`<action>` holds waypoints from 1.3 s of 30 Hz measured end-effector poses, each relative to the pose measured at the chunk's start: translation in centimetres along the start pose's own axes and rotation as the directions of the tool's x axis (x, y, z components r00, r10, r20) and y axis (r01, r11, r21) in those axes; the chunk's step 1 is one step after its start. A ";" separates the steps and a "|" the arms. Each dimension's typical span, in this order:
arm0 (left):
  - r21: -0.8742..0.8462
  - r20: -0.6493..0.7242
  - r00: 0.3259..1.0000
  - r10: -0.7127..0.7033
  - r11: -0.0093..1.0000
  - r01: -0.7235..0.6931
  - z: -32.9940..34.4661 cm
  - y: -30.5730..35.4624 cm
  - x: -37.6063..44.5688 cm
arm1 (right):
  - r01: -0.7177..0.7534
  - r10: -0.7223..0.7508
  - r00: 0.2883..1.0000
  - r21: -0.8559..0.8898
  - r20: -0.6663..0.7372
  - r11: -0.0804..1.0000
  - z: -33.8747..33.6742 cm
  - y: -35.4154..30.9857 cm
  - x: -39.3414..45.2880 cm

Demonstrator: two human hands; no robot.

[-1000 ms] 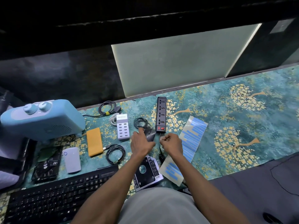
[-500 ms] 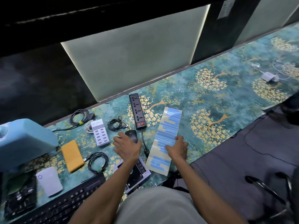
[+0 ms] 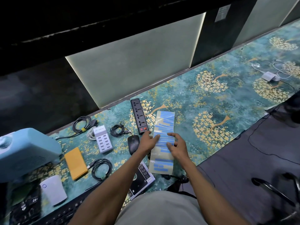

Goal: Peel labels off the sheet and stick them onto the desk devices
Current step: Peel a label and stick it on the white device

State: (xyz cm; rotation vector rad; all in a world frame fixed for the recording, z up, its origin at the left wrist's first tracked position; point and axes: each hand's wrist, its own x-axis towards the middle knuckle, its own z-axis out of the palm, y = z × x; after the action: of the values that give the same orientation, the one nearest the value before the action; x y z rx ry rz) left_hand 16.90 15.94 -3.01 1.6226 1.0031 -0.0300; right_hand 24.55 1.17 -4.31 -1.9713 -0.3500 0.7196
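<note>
Label sheet [image 3: 164, 138]: a long strip with blue labels, lying flat on the patterned desk cover [image 3: 243, 101] just right of the power strip, its near end reaching the desk's front edge.
Keyboard [image 3: 65, 213]: black, at the nearest edge, lower left.
Drive caddy [image 3: 142, 177]: close to the person, partly under the left forearm, touching the sheet's near corner.
Left hand [image 3: 148, 142]: fingers straight and slightly spread, their tips resting on the sheet's left edge at mid-length.
Right hand [image 3: 177, 146]: fingers spread and gently bent over the sheet's right side; whether they touch the paper I cannot tell.
Mouse [image 3: 133, 143]: black, just left of the left hand.
Orange case [image 3: 76, 163]: left of a coiled black cable.
USB charging hub [image 3: 102, 141]: white, beyond the orange case.
Power strip [image 3: 139, 117]: black, its red switch end just beside the left fingertips.
Blue heater [image 3: 27, 153]: far left.
</note>
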 end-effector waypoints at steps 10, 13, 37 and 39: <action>-0.222 0.122 0.993 0.000 0.975 0.027 -1.3 0.1 -0.5 | 0.105 -0.114 0.990 -0.097 -0.087 0.990 1.4 -1.5 0.8; -0.212 0.116 0.992 -0.058 0.974 0.082 -1.3 0.1 -0.1 | 0.170 -0.177 0.983 -0.110 -0.052 0.979 1.9 -1.4 1.2; -0.165 0.005 0.973 0.229 0.960 -0.225 -1.1 0.4 0.9 | 0.300 -0.326 0.939 -0.203 -0.105 0.932 0.9 -3.4 1.1; -0.190 0.040 0.979 0.201 0.963 -0.190 -1.0 0.9 0.3 | 0.259 -0.282 0.949 -0.161 -0.142 0.952 0.6 -3.3 1.3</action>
State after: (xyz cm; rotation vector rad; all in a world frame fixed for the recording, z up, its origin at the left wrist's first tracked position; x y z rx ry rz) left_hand 17.21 16.96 -2.13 1.5330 0.7723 0.1449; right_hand 25.36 3.91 -2.07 -2.0453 -0.5720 0.3615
